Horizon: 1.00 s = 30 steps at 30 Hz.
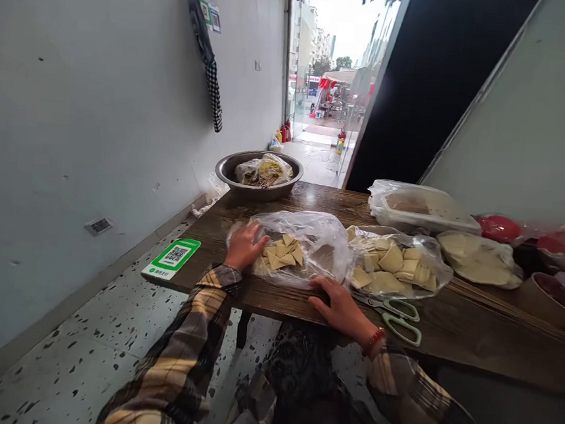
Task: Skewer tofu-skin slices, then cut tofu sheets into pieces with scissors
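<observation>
A clear plastic bag [326, 245] lies on the dark wooden table, with a small pile of pale yellow cut pieces, perhaps tofu skin [283, 253], showing in its left part. My left hand [246, 245] rests on the bag's left edge, thumb apart from the outstretched fingers. At the bag's lower right edge, near the table's front, lies my right hand [338, 306], its thumb and fingers also apart. Just right of that hand is a pair of scissors [399, 314] with pale green handles. A second clear bag [396, 265] beside the first holds more such pieces.
On the table's far end stands a metal basin [227, 171] with bagged skewers. A green QR-code card [172, 258] lies at the left corner. Rightward are a bagged white tray [424, 211], another filled bag [481, 259], thin wooden sticks [496, 306] and a tub [556, 299].
</observation>
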Tool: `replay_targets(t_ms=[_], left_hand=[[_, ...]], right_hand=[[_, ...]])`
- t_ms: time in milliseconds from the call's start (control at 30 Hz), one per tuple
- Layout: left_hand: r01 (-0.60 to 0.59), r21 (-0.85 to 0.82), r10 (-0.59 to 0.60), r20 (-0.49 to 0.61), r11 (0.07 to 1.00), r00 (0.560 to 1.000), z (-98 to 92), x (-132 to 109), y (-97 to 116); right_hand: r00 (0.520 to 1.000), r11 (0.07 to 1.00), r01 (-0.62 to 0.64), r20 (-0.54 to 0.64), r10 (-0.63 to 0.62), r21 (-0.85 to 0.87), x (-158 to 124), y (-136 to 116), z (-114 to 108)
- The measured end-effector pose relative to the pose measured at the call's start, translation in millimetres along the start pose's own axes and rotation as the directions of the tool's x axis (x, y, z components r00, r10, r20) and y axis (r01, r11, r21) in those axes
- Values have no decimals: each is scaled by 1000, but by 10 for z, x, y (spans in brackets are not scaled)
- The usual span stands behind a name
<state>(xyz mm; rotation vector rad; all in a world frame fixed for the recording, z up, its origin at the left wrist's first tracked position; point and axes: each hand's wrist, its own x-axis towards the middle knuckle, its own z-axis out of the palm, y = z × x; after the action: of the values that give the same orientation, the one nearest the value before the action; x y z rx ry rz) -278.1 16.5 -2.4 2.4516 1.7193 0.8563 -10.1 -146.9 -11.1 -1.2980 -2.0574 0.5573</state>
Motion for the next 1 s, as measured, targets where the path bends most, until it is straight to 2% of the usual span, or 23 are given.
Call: replay_targets(t_ms=[133, 267, 333, 433, 500, 533, 600, 667, 700, 733, 867, 1000], left_hand=[[-73, 16, 75, -146, 997, 986, -209, -231, 339], [-235, -100, 219, -152, 967, 964, -338, -519, 840], [-264, -200, 244, -120, 944, 962, -377, -650, 1085], [-200, -332, 195, -49, 922, 980, -476, -796, 1421], [-156, -403, 180, 22, 902, 983, -561, -858, 1637], [-170, -429, 217, 63, 887, 974, -593, -879, 1744], [-257, -443, 356, 156, 859, 921, -602, -892, 1944], [-329, -416, 452, 242, 848, 859, -515, -857, 2109], [-336, -405, 461, 268, 851, 846, -438, -819, 2175], [-326, -401, 454, 282, 856, 845, -345, -766, 2229], [-267, -371, 375, 260, 890, 890, 81, -477, 2371], [-248, -239, 316, 312, 939, 896, 413, -274, 2460]], right_hand=[[991, 996, -31, -129, 20, -78, 212, 76, 66], [977, 994, 8, -211, -31, -109, 241, 44, 69], [963, 993, 66, -255, -88, -96, 110, -21, 7], [945, 988, 115, -297, -139, -98, -226, -71, -214], [942, 987, 47, -322, -95, -152, -492, -13, -422], [943, 983, -13, -330, -49, -185, -623, 48, -529], [938, 955, -139, -345, 41, -263, -864, 212, -714], [933, 919, -222, -346, 103, -324, -1058, 386, -829], [936, 909, -235, -332, 116, -344, -1135, 459, -854], [941, 904, -234, -315, 119, -357, -1197, 516, -860], [952, 911, -213, -286, 112, -353, -1335, 573, -802], [965, 933, -194, -228, 127, -304, -1425, 542, -852]])
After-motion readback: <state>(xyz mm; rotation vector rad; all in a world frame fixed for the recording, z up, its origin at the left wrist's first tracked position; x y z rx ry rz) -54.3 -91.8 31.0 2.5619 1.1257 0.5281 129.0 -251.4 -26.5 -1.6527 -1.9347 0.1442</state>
